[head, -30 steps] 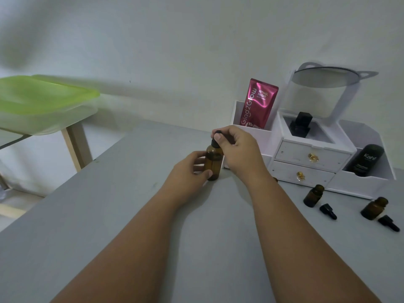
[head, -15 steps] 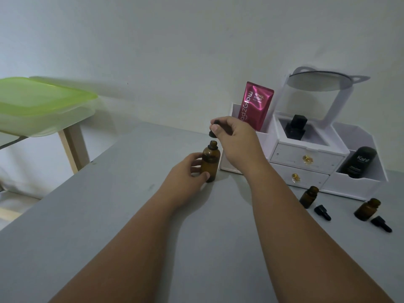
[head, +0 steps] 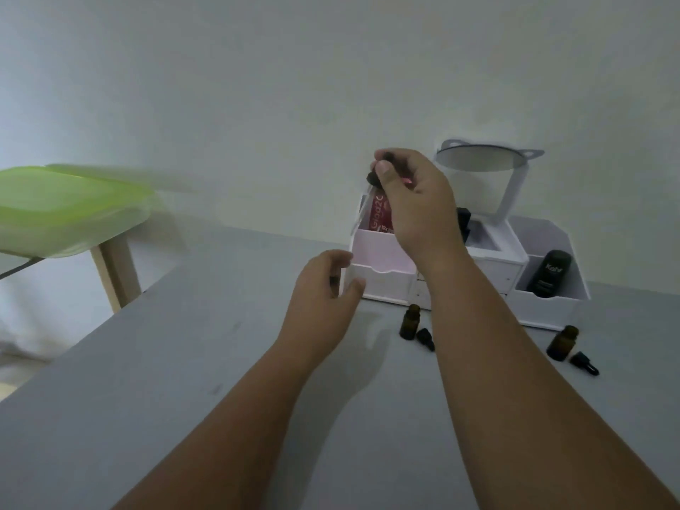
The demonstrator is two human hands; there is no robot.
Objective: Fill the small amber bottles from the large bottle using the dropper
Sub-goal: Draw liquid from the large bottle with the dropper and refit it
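My right hand is raised above the grey table and pinches the black bulb of the dropper. Its clear glass tube hangs down and to the left. My left hand hovers lower, with fingers curved. The large amber bottle is not visible; only a dark sliver shows between the fingers. Two small amber bottles, one in the middle and one at the right, stand uncapped on the table. A black dropper cap lies beside each: the middle cap and the right cap.
A white drawer organizer stands against the wall. It holds a pink pouch, a black bottle, a black tube and a tilted mirror. At the left, a green-lidded container sits on a wooden stand.
My right hand has lifted the dropper clear of the large bottle and upward. The large bottle, seen in my left hand before, no longer shows. The view has shifted.
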